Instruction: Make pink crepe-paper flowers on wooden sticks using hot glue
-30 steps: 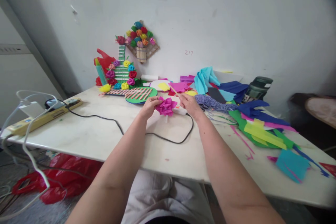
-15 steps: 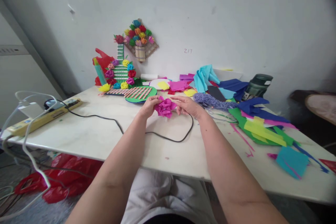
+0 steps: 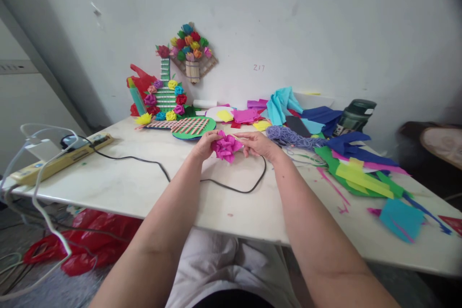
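A magenta crepe-paper flower (image 3: 227, 147) with ruffled petals is held up over the middle of the table. My left hand (image 3: 207, 145) pinches its left side, thumb and fingers closed on the paper. From the other side my right hand (image 3: 257, 144) has its thumb and forefinger closed at the flower's right edge; its lower fingers are curled. The fingertips partly cover the petals they grip. Behind the flower lies a green oval piece (image 3: 205, 127) with crossed pinkish sticks.
A black cable (image 3: 231, 188) loops under the hands from a yellow power strip (image 3: 61, 161). Purple yarn (image 3: 292, 138), crepe-paper sheets (image 3: 361, 178) and a dark green bottle (image 3: 355, 116) stand or lie right. A guitar-shaped piece with paper flowers (image 3: 166, 97) leans against the wall.
The flower has turned slightly between my fingers, and its petals sit a little differently. Both hands stay in nearly the same place.
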{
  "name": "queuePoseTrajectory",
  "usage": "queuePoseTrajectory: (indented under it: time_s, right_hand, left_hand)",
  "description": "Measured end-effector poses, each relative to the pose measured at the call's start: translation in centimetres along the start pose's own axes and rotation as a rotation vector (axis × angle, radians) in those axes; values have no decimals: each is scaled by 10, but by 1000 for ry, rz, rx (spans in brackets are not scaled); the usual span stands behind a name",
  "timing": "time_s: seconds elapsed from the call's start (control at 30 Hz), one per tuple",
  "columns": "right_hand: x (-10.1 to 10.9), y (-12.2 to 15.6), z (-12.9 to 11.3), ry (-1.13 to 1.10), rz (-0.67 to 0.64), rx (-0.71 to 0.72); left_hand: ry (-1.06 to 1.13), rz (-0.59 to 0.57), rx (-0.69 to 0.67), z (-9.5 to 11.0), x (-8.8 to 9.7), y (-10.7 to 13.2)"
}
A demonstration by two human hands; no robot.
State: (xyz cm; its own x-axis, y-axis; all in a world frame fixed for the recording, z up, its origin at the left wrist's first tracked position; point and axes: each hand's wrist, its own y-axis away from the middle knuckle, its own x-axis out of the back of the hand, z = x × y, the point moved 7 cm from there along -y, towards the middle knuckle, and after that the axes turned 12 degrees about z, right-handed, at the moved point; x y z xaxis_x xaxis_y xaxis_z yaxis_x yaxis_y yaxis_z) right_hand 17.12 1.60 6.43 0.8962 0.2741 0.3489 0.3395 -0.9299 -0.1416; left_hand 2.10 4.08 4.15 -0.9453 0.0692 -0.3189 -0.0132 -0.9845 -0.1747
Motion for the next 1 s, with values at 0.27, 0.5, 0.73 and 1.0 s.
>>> queuePoseTrajectory:
  time_s: [0.27,0.5,0.73,1.0]
  right_hand:
    - [0,-3,1,74,35,62]
    - [-2,-5,-4,122,55,173]
    - [-3,-8,-3,175,56,238]
    - [-3,-9,-5,212,79,291]
  left_hand:
    - [53,-5,88,-5,0,1]
    - [21,16,112,-7,2,1]
    - [-45,22,144,-11,2,1]
    - [5,23,173,-8,2,3]
